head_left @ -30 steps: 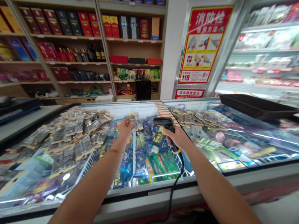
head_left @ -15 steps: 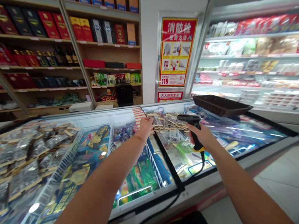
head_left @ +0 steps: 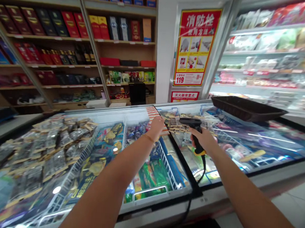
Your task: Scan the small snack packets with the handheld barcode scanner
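Observation:
My right hand (head_left: pixel 204 139) is closed round the grip of a black and yellow barcode scanner (head_left: pixel 196 130), its head turned left toward my other hand. A cable runs down from its handle. My left hand (head_left: pixel 157 125), with a thin bracelet at the wrist, is at a red-and-white striped strip (head_left: pixel 152 113) on the chest freezer's top. Its fingers are bent together, and what they hold cannot be made out. Several small clear packets with tan card edges (head_left: pixel 176 122) lie on the glass between and behind my hands.
Many similar packets (head_left: pixel 55 139) cover the glass at left. A dark brown tray (head_left: pixel 248 107) rests on the freezer's right part. Wire baskets (head_left: pixel 165 159) of bagged goods show below the glass. Shelves of boxes (head_left: pixel 120 41) and a lit refrigerated display (head_left: pixel 270 52) stand behind.
The view has turned left, so the surroundings appear farther right. My right hand has brought the scanner closer to my left hand, which remains at the striped strip.

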Motion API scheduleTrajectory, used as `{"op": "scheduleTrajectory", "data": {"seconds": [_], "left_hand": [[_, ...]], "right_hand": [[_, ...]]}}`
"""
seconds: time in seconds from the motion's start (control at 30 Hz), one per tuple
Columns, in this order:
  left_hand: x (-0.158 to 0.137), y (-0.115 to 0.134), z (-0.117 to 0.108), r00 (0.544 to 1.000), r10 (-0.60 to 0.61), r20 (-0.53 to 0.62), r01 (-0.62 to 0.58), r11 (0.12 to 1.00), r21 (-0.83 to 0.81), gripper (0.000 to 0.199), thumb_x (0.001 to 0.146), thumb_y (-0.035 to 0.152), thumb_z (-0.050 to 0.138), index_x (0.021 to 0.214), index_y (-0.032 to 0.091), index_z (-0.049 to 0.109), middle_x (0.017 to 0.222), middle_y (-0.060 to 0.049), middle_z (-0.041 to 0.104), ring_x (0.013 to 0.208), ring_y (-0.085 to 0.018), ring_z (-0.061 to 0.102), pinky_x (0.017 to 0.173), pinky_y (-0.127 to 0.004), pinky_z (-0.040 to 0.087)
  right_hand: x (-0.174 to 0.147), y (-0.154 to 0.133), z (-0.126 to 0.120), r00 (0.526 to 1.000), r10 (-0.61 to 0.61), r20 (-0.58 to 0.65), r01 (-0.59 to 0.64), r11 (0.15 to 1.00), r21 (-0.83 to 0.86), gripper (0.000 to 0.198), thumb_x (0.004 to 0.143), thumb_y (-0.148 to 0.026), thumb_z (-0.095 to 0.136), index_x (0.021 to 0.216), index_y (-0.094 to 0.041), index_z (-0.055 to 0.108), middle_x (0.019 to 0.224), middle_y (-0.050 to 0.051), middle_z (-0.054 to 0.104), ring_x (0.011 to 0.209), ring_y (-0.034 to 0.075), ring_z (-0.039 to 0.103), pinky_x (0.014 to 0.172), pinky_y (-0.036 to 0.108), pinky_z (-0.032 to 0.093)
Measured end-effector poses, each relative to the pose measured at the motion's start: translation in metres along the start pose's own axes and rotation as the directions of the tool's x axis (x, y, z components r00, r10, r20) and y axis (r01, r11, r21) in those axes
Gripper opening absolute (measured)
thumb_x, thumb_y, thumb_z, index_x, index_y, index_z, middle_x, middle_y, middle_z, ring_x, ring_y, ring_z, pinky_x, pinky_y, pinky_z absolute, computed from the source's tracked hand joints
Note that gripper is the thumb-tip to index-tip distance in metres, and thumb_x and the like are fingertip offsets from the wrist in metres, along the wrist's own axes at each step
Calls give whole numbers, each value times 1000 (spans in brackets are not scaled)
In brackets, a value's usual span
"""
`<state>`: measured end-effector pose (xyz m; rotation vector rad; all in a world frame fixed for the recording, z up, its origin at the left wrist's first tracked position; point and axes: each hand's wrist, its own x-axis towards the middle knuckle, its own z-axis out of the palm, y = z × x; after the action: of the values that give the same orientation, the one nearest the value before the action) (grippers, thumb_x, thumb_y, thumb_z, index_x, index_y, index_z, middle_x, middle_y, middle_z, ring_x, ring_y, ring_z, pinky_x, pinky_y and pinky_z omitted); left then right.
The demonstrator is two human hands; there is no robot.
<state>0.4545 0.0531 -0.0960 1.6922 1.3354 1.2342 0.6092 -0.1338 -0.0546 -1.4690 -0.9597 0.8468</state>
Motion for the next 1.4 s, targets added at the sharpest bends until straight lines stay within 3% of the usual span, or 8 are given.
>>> {"op": "scheduleTrajectory", "data": {"seconds": [0.23,0.4,0.67,0.83,0.97,1.07,1.17,1.4], "left_hand": [[-10,-33,-150,982,-116,-147,146,968,205,29,87,16,60,116,16,63,125,-16,69,120,-26,64,103,-38,47],[-21,-59,-265,965,-101,-244,231,767,598,30,71,12,74,96,20,60,118,-17,68,126,-38,59,108,-52,41],[-31,-99,-366,934,45,-354,245,641,728,59,55,9,81,67,25,26,86,-13,66,142,-47,37,113,-69,24],[-39,-97,-371,965,-2,-262,223,529,819,67,55,25,91,69,25,25,84,-9,62,136,-49,42,111,-69,25],[-44,-85,-365,947,170,-272,163,475,865,48,63,22,87,79,21,42,105,-14,64,125,-44,53,108,-66,34],[-44,-72,-354,875,344,-342,91,576,812,43,70,28,83,98,19,51,117,-18,62,122,-42,55,107,-63,39],[-41,-59,-327,834,281,-475,51,818,573,50,74,39,81,107,21,48,112,-15,64,115,-39,61,104,-56,45],[-48,-69,-222,911,-53,-410,28,997,-68,39,84,27,72,111,21,44,108,-12,66,105,-25,67,94,-36,53]], "right_hand": [[-17,-15,101,985,-49,163,43,998,39,27,85,-36,71,79,-20,49,52,-4,57,34,11,51,31,21,39],[-33,-15,160,948,-111,297,91,993,81,29,84,-42,71,81,-20,51,55,-4,58,36,11,53,34,22,41],[-51,16,180,927,-126,352,140,990,-15,32,82,-44,71,84,-21,50,57,-6,57,36,10,53,36,21,41],[-46,26,174,930,-110,352,128,991,-26,35,81,-47,72,84,-21,50,57,-6,56,36,11,54,36,22,41],[-44,28,173,926,-116,358,136,990,-30,33,83,-47,71,84,-20,50,57,-6,56,36,11,54,36,22,42],[-45,28,173,927,-111,358,134,990,-43,34,82,-48,71,84,-20,51,57,-6,57,36,11,55,36,22,41],[-44,28,172,928,-95,359,111,994,-24,33,82,-47,72,85,-20,52,57,-6,58,36,11,54,36,22,42],[-42,25,165,922,-51,385,50,999,12,30,83,-42,72,83,-21,51,56,-5,58,36,11,53,36,22,42]]}}
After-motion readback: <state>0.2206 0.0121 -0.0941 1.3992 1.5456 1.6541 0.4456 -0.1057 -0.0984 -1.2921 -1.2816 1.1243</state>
